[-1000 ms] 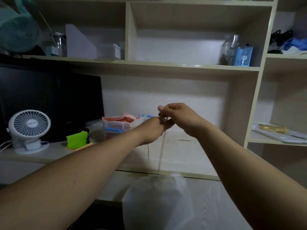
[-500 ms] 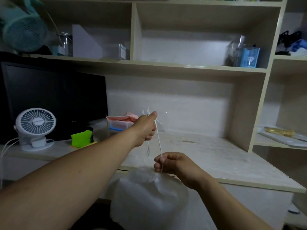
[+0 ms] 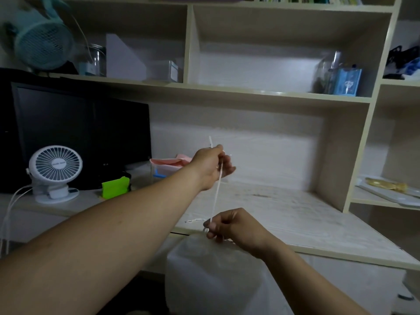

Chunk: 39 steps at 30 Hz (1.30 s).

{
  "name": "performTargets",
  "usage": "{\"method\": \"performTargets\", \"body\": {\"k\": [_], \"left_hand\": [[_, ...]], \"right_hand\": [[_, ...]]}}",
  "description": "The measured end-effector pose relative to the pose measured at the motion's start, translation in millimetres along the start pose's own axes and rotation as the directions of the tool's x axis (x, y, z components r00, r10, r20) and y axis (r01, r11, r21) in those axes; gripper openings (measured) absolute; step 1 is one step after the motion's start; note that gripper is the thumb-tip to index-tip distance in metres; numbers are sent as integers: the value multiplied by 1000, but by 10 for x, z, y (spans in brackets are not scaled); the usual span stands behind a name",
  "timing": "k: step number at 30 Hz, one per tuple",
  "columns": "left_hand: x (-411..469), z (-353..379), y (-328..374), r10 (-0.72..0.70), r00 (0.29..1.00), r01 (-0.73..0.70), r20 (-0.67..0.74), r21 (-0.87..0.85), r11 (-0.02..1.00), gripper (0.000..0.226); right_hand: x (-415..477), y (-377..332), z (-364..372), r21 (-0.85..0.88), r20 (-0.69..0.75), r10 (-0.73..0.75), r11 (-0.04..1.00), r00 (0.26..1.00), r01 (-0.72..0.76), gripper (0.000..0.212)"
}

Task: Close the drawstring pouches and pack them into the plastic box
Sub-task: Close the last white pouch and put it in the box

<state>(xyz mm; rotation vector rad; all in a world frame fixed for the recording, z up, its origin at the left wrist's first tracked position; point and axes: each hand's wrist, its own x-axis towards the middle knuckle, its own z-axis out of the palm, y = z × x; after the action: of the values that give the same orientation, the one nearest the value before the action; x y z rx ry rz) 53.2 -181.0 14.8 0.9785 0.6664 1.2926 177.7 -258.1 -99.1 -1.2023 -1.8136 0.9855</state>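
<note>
Head: left hand (image 3: 210, 168), drawstring (image 3: 216, 195), right hand (image 3: 237, 226)

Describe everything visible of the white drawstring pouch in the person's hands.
The translucent white fabric drawstring pouch sits low in view, before the desk edge, soft and bulky; its bottom is out of frame. The right hand pinches a thin white cord at its gathered mouth; the cord runs taut up to the left hand, which grips it, a short end sticking out above.
</note>
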Motion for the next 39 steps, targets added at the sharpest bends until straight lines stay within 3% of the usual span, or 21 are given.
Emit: {"method": "performTargets", "body": {"k": [2, 3, 4, 5, 6, 7, 8, 10, 11, 14, 18, 23, 26, 28, 29, 30, 32, 34, 36, 39], "left_hand": [[6, -33, -21, -5, 994, -13, 108, 165, 986, 24], [-6, -86, -36, -52, 981, -18, 185, 357, 934, 30], [-46, -150, -57, -108, 963, -69, 248, 613, 787, 40], [-70, -227, -114, -139, 949, -161, 282, 816, 555, 43], [-70, -295, -175, -111, 950, -244, 292, 916, 319, 39], [-64, -378, -254, -41, 958, -274, 284, 946, 172, 35], [-91, -463, -331, 8, 964, -265, 267, 950, 163, 33], [-181, -620, -495, -7, 975, -202, 222, 897, 393, 32], [-233, -677, -553, -35, 973, -189, 228, 877, 442, 33], [-372, -819, -645, -63, 948, -272, 311, 899, 343, 30], [-409, -835, -637, -117, 929, -267, 351, 855, 445, 16], [-303, -842, -618, -85, 922, -330, 378, 880, 341, 10], [-260, -799, -605, -11, 940, -334, 342, 925, 181, 13], [-270, -755, -568, -46, 947, -315, 318, 947, 59, 17], [-289, -722, -552, -93, 949, -295, 301, 953, 66, 18], [-310, -702, -548, -151, 951, -249, 269, 959, 138, 19], [-365, -680, -562, -281, 938, -80, 201, 917, 390, 24], [-370, -697, -598, -294, 936, 9, 193, 823, 569, 26], [-353, -726, -627, -234, 953, -20, 195, 807, 591, 19], [-324, -744, -616, -106, 970, -155, 218, 895, 417, 12]], "right_hand": [[-5, 6, 14, -4, 24, 4, 1000, 1000, -4, 20], [-14, 12, 18, 29, 24, 10, 1000, 1000, -10, 21], [-20, 12, 18, 74, 20, 18, 997, 1000, -20, 21], [-25, 18, 20, 119, 12, 32, 992, 999, -33, 20], [-25, 18, 1, 153, 1, 46, 987, 999, -46, 20], [-19, 13, -13, 173, -7, 62, 983, 998, -59, 20], [-7, 19, -31, 182, -16, 76, 981, 997, -72, 20], [31, 34, -63, 202, -47, 97, 976, 994, -85, 21], [46, 45, -77, 213, -65, 105, 973, 992, -89, 22], [63, 81, -92, 210, -94, 112, 973, 989, -91, 25], [97, 60, -128, 216, -100, 116, 972, 988, -93, 26], [134, -38, -224, 182, -133, 127, 978, 983, -102, 22], [147, -8, -250, 165, -178, 136, 981, 975, -107, 14], [167, 22, -250, 130, -217, 129, 986, 968, -102, 11], [172, 27, -253, 116, -231, 127, 988, 965, -102, 11], [181, 19, -250, 107, -234, 123, 989, 964, -101, 11], [186, -13, -244, 103, -220, 111, 991, 969, -90, 14], [189, -42, -263, 101, -216, 98, 992, 972, -78, 14], [193, -37, -281, 118, -205, 100, 990, 974, -77, 17], [204, -13, -294, 155, -187, 114, 984, 976, -85, 17]]}}
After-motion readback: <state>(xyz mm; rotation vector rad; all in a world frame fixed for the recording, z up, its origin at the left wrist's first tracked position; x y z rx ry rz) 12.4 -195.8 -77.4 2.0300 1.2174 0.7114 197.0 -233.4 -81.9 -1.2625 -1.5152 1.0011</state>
